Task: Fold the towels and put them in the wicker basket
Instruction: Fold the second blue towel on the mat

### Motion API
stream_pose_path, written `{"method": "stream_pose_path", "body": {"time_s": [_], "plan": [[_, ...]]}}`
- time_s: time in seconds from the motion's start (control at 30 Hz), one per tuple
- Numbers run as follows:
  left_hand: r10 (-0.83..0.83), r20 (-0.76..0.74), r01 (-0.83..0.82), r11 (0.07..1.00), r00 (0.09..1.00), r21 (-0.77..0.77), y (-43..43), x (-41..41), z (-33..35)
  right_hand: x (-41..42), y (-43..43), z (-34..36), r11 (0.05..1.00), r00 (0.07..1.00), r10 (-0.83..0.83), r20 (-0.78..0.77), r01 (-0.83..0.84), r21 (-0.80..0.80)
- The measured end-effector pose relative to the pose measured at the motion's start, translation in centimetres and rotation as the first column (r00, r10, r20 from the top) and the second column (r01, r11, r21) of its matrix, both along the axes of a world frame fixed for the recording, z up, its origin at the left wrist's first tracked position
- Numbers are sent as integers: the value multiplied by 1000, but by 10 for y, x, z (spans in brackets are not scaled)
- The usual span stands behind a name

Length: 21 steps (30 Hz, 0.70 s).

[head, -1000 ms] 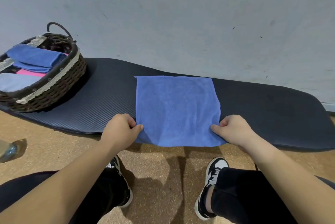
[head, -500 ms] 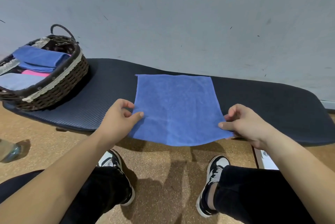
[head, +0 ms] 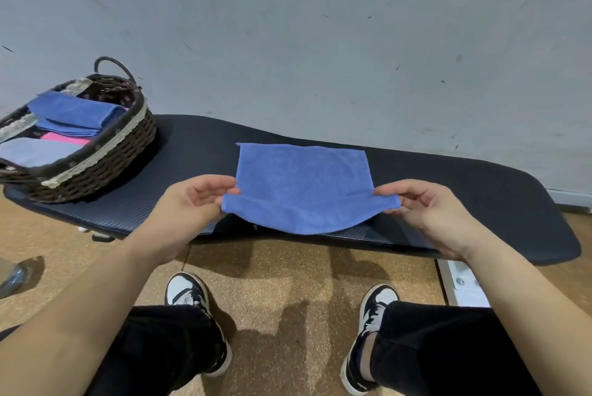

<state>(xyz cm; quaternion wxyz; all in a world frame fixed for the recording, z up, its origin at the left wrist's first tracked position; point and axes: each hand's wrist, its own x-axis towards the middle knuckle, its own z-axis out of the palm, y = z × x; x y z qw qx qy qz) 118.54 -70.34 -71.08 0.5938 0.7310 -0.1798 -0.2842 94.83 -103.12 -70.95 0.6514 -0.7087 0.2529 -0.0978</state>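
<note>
Left hand point(head: 189, 203): the near left corner of the blue towel point(head: 304, 184) is pinched between thumb and fingers.
Right hand point(head: 426, 206): the near right corner is pinched the same way, with the other fingers loosely curled.
Blue towel: the near edge is lifted off the dark mat point(head: 480, 203) and sags between the hands; the far part is laid flat on the mat.
Wicker basket point(head: 105, 158): placed at the mat's left end, well apart from the hands; folded blue towels point(head: 77, 112), a pink one and a pale one are held inside.
Below: black-and-white shoes point(head: 189, 293) are seen on the tan floor point(head: 288, 283).
</note>
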Motion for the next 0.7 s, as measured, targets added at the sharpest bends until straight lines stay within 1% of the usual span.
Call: {"method": "stream_pose_path", "body": {"time_s": [0.07,0.17,0.23,0.3,0.4,0.47,0.5,0.6,0.7], "plan": [[-27,68,26,1000,997,18,0,0,-1,5,4,-1,996,999,-37,-8,36,-83],[-30,145,25,999,989,35,-4,-1,-3,12,5,-7,960,992,-114,-50,98,-261],[-54,209,37,996,976,86,-3,1,-4,13,4,-8,940,988,-132,-79,99,-325],[-116,232,85,986,966,142,-1,3,-3,10,2,-5,934,989,-71,-133,19,-357],[-234,183,199,962,955,188,3,3,-2,4,4,7,904,964,70,-258,-171,-392],[-264,194,217,948,945,235,4,3,1,2,3,12,904,949,100,-298,-212,-370],[-265,196,216,947,944,237,5,4,2,3,1,13,920,951,107,-290,-206,-335],[-254,169,218,954,952,206,8,9,9,6,-7,12,984,978,101,-183,-125,-129],[-235,162,203,960,958,194,6,14,13,14,-9,12,998,991,66,-113,-65,9]]}}
